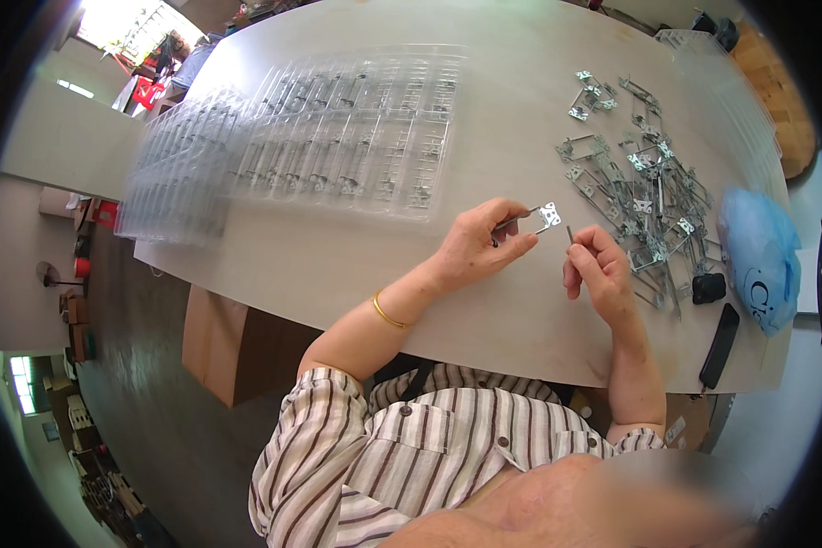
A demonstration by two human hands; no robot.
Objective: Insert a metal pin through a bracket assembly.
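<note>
Silvery metal bracket [550,216], pinched in left hand [484,239], beyond clear plastic tray's edge [447,128]. Thin dark rod [570,235], pinched in right hand [602,269].

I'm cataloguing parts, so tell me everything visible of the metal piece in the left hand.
The metal piece looks silvery: a small plate pierced with holes, with thin rods running back to the left hand, which pinches them between thumb and fingers. The plate juts out to the right, held above the table. The right hand is close by, not touching it. Finer detail is too small to tell.
</note>
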